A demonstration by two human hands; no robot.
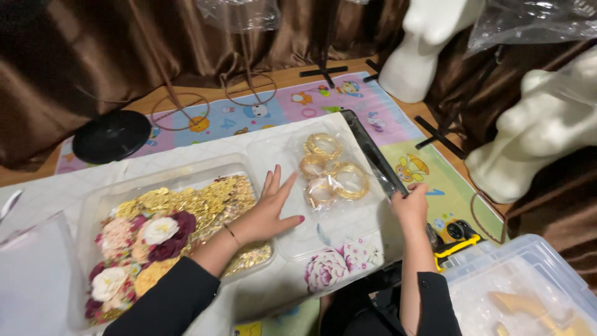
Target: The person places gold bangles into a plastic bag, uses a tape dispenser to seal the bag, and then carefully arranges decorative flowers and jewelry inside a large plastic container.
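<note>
A person in black sleeves works over a low surface (50, 193) covered with a pale cloth. The left hand (268, 211) lies flat, palm down, fingers (273, 183) spread, on the edge of a clear shallow plastic tray (329, 239) at the centre. Inside that tray, just right of the hand, lies a clear plastic bag of gold bangles (328, 169). The right hand (410, 206) is at the tray's right edge, fingers closed around the near end of a long black strip (373, 155) that runs along that edge toward the far side.

To the left sits a second clear tray (99, 202) filled with gold ornaments (199, 202) and cloth flowers (140, 246) in cream, pink and dark red; the left forearm crosses over it. A printed pink flower (326, 269) shows on the cloth near the person.

At the near right stands a clear plastic storage box (528, 249) with gold pieces inside. Farther right and far are two white mannequin forms (535, 134), partly under clear plastic wrap. A colourful cartoon play mat (273, 109) covers the floor beyond, with a round black stand base (112, 135) at the far left. Brown curtains (93, 50) hang behind everything.
</note>
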